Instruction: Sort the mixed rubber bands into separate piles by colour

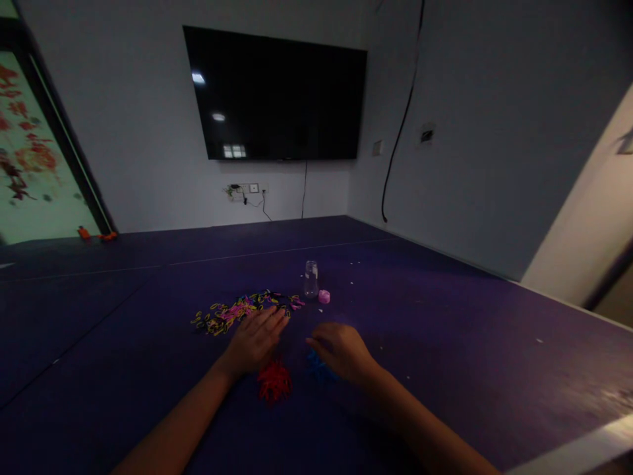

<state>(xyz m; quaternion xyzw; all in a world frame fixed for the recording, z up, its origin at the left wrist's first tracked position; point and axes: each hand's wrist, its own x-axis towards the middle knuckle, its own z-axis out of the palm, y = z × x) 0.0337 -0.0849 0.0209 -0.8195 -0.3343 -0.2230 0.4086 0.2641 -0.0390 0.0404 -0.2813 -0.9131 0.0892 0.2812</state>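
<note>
My left hand [257,336] lies palm down with its fingers stretched out at the near right edge of a mixed heap of small elastic bands [222,318] in yellow, black, pink and blue. Just below that hand is a heap of red bands [274,381]. Over a heap of blue bands [319,368], my right hand [341,346] is curled, thumb and fingers together; whatever it may hold is hidden. A clear bottle [311,280] stands upright and uncapped beyond both hands, with a pink cap [324,296] beside it.
The purple floor or mat [445,343] has several white scraps scattered on it. A black television [277,99] hangs on the wall ahead. A dark cable [398,145] dangles down the right wall. Orange objects [96,234] lie by the door at left.
</note>
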